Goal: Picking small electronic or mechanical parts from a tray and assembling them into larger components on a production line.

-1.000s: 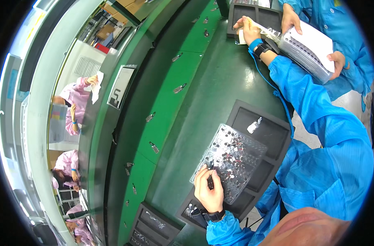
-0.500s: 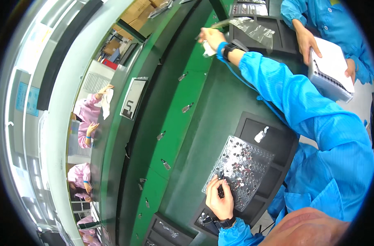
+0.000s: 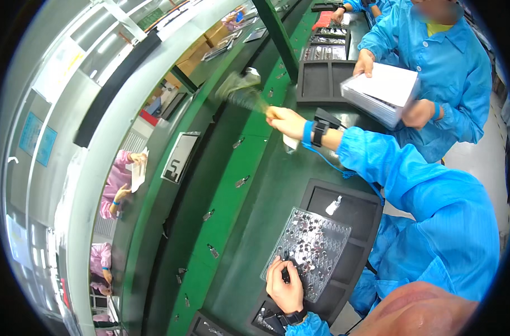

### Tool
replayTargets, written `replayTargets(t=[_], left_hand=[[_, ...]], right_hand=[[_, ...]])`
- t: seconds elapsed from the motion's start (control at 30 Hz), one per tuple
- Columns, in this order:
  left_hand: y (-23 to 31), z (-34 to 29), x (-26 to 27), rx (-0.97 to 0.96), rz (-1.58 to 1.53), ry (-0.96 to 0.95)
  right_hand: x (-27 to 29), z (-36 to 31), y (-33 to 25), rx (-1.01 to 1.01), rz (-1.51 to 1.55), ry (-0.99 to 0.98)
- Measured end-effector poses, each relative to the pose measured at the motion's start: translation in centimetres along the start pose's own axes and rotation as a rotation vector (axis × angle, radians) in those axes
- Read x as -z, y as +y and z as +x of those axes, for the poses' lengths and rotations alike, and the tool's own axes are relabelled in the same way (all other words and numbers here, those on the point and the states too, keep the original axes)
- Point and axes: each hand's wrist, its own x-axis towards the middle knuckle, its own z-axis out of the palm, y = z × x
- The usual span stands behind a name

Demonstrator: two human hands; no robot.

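My right hand (image 3: 287, 122) stretches out over the green conveyor belt (image 3: 224, 218), its fingers closed on a clear plastic bag (image 3: 241, 92) that is smeared by motion. A small white item (image 3: 291, 144) shows under that palm; I cannot tell whether the hand holds it. My left hand (image 3: 284, 287) rests at the lower corner of a clear plastic tray (image 3: 336, 231) full of small round dark and shiny parts. Its fingers are curled in a pinch around a small dark object (image 3: 288, 263), mostly hidden. The clear tray lies on a black compartment tray (image 3: 358, 210).
Small metallic parts (image 3: 242, 181) lie spaced along the belt. A small white-and-clear piece (image 3: 334, 205) sits in the black tray. At upper right a co-worker holds a stack of clear trays (image 3: 381, 89) beside another black tray (image 3: 316, 81). A green post (image 3: 277, 42) rises by the belt.
My right hand has swung the plastic bag from above the far black tray out over the belt. The co-worker's stack has moved left. My left hand keeps its place at the parts tray.
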Motion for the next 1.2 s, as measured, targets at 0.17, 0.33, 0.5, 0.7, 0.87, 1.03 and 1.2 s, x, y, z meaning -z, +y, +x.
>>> replayTargets(t=[0.17, 0.33, 0.5, 0.7, 0.87, 1.03, 1.2], left_hand=[[0.1, -0.2, -0.1, -0.009, -0.014, 0.005], [-0.6, -0.5, 0.1, -0.016, 0.04, 0.025], [-0.3, -0.4, -0.6, -0.015, 0.019, -0.012], [1.1, 0.3, -0.6, 0.014, -0.029, -0.023], [0.9, -0.1, -1.3, 0.037, -0.051, -0.033], [-0.5, 0.6, 0.7, 0.017, 0.017, 0.02], [0.4, -0.1, -0.1, 0.001, -0.046, -0.001]], right_hand=[[3.2, -6.5, -2.7, -0.009, 0.022, -0.156], [5.1, -9.4, -5.4, 0.022, 0.135, -0.359], [6.2, -14.0, -7.4, 0.216, 0.052, -0.225], [5.5, -18.4, -11.1, -0.214, 0.798, -0.316], [8.4, -20.0, -6.9, -0.065, 0.618, -0.164], [8.8, -17.1, -6.9, 0.189, 0.755, -0.221], [11.9, -17.4, -5.5, 0.43, 0.386, -0.013]])
